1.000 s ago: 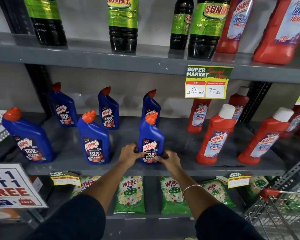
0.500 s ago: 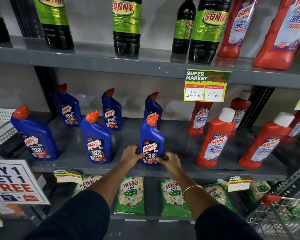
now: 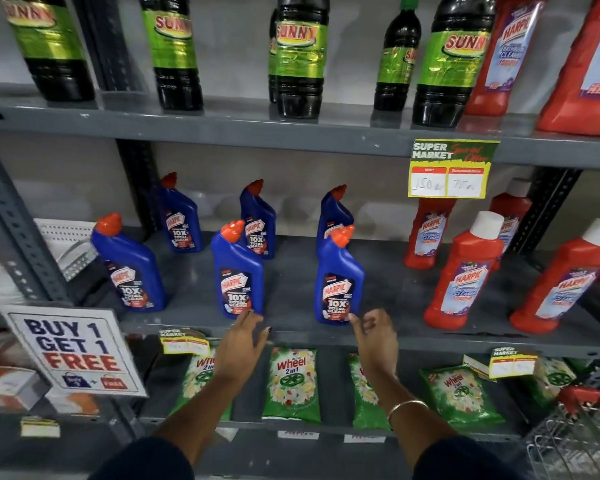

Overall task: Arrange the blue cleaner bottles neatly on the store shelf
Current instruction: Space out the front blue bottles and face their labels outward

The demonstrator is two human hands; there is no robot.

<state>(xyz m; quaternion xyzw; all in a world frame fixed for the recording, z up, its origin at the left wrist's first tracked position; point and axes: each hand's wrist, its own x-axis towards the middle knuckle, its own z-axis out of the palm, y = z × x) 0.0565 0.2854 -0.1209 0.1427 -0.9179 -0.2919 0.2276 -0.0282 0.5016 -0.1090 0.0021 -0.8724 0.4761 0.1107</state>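
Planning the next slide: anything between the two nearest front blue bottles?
Head view: only bare grey shelf between the middle front bottle and right front bottle.

Middle shelf (image 3: 291, 299): grey painted metal, smooth, faint sheen.
Upright post (image 3: 11, 216), left edge: perforated grey metal, matt.
Blue cleaner bottles (image 3: 238, 271), centre: glossy moulded plastic, orange-red plastic caps, shiny printed labels.
Red bottles (image 3: 461, 271), right: glossy plastic, white matt caps.
Dark bottles (image 3: 297, 64), top: gloss plastic, crinkled green film labels.
Green packets (image 3: 291, 382), lower centre: glossy plastic film.
Price tag (image 3: 447, 168), upper right: printed paper.
Cart (image 3: 575, 441), lower right: bare wire metal.
Bangle (image 3: 406, 407): thin bright metal.
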